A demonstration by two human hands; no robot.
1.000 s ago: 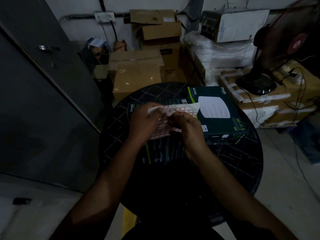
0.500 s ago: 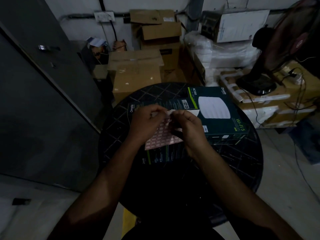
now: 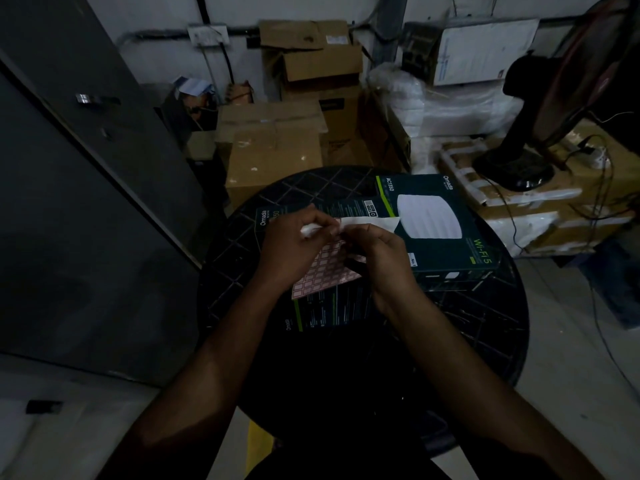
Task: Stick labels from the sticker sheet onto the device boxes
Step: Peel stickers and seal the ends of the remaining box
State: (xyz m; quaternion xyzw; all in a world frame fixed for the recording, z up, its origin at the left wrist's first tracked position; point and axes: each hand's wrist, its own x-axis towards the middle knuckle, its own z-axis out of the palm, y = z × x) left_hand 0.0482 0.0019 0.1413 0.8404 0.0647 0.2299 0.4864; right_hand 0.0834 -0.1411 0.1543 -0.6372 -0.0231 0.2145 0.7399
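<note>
Right now we work over the round dark surface [image 3: 485,341], and both hands meet just above the nearer device box [image 3: 332,306], which lies flat with its printed back up. Our left hand [image 3: 294,247] is closed on the sticker sheet [image 3: 325,271], pinching its upper part so the pink grid of labels hangs down toward us over the box. Our right hand [image 3: 377,251] is closed too, its fingertips pinched at the sheet's top edge, where a white strip [image 3: 370,221] folds away to the right; whether a single label is already lifted we cannot tell, it is too small and dim.

To do this step well, we judge that we should keep the sheet taut with the left hand and peel slowly from a corner, so the label does not curl or stick to itself. Then we should touch one edge down first and smooth across.

Beyond the hands lies the second device box [image 3: 436,216], face up, touching the first, with bare dark margins ready for a label.
</note>
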